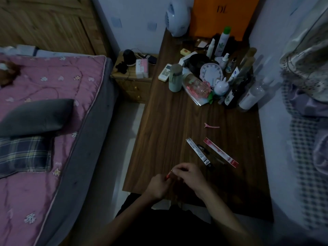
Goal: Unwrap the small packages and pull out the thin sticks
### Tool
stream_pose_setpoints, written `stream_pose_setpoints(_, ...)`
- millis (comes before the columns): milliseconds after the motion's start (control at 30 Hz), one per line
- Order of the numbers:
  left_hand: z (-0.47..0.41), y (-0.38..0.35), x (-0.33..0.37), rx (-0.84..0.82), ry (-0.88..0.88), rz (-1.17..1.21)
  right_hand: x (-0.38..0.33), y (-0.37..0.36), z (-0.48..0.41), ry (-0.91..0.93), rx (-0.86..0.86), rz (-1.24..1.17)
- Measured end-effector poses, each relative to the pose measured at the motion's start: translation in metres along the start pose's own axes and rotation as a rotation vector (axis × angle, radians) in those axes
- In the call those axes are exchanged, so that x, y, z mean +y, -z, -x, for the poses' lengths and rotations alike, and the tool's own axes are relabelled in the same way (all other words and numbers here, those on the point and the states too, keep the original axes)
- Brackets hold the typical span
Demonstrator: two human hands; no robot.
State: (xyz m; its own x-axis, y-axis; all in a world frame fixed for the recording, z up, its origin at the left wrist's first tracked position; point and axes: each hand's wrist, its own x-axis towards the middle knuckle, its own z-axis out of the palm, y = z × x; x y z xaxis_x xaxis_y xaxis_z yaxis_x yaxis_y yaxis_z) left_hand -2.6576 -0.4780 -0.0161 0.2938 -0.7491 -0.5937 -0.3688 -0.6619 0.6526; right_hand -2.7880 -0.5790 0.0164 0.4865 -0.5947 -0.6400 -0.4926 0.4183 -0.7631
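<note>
Both hands meet over the near edge of the dark wooden desk. The left hand has its fingers curled round the lower end of a small red stick-like item; the right hand pinches its upper, lighter tip between thumb and fingertips. The item is too small and dim to identify further. It sits above the desk surface between the two hands.

Just beyond the right hand lie three narrow things side by side, near one another: a white printed carton strip with illegible print, a black pen-like stick, and a red-and-white packaging strip, print also illegible. Further up the desk lies a pink hair clip, apart from them.

At the far end stands a crowd of containers: a pale green tumbler with lid on, contents not visible; a clear plastic bottle lying on its side, holding pinkish matter; a tall white spray can with green cap and leaf print; a white remote control; a round clock face; a white rabbit figure; several dark and clear bottles at the right.

An orange bag against the wall reads "DL". A pink tissue pack sits on the bedside cabinet.
</note>
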Motion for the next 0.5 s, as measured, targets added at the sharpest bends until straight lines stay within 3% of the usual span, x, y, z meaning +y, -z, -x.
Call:
stream_pose_setpoints(200, 0.005, 0.003, 0.002, 0.004, -0.031, -0.043, -0.010, -0.009, 0.002, 0.004, -0.073, -0.044)
stream_pose_setpoints(500, 0.004, 0.009, -0.009, 0.018, -0.003, -0.078, -0.021, -0.014, -0.003, -0.022, 0.034, -0.335)
